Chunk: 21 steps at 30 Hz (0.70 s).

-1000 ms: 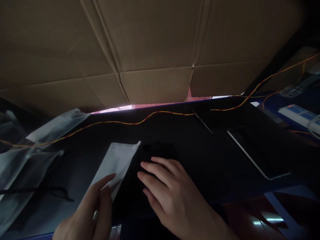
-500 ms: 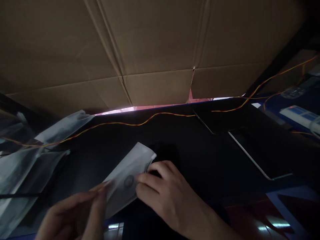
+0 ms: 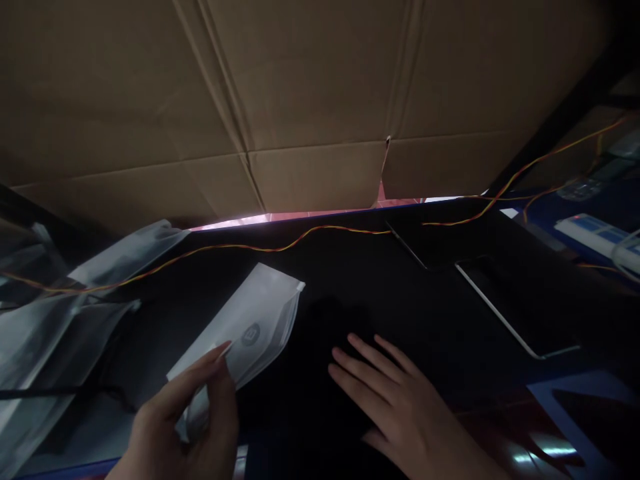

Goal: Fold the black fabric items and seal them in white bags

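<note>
A frosted zip bag (image 3: 245,300) with a slider at its far right corner and a round dark logo is pinched between the thumb and fingers of my left hand (image 3: 185,413). Its right edge gapes along the zip. My right hand (image 3: 395,400) is apart from the bag, palm down over the black tabletop (image 3: 310,413), fingers spread and holding nothing. Whether that hand touches the surface I cannot tell. Right of it lies a dark flat device with a pale edge (image 3: 520,307), and behind that a second thin dark device (image 3: 415,243).
More frosted bags (image 3: 40,353) are piled at the left, with another bag (image 3: 130,253) behind them. A twisted red and yellow wire (image 3: 260,249) runs across the back. Cardboard (image 3: 310,80) stands behind the table. A white power strip (image 3: 595,233) lies at the far right.
My right hand has let go of the bag's zip edge and moved right, its fingers now spread. The bag's edge has opened; my left hand has moved slightly right, still pinching it.
</note>
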Each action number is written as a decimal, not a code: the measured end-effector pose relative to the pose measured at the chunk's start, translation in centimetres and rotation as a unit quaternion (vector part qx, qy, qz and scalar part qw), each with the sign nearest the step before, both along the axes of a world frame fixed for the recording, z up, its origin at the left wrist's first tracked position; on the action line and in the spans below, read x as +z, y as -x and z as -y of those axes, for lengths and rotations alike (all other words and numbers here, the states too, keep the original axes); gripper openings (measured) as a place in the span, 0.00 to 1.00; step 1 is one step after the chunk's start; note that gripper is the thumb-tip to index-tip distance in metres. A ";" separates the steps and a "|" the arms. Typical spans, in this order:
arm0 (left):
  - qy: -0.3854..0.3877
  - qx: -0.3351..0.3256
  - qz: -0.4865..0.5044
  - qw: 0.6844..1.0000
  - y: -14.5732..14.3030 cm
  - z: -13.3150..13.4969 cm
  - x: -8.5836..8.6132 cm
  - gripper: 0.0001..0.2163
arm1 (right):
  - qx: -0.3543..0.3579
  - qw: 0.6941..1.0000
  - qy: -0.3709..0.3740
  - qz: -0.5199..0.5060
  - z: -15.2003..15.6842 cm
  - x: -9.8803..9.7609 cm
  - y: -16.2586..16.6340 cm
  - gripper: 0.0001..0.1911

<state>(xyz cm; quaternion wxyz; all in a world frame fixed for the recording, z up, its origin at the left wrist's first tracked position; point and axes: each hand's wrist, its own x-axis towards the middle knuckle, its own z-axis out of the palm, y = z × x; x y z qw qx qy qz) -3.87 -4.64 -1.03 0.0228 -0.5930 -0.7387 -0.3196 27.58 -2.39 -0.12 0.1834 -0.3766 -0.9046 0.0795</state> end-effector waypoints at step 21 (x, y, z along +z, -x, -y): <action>-0.064 -0.070 0.239 0.966 -7.9 -2.3 0.7 0.03 | -0.112 0.990 -0.051 -0.067 -0.3 1.3 5.2 0.36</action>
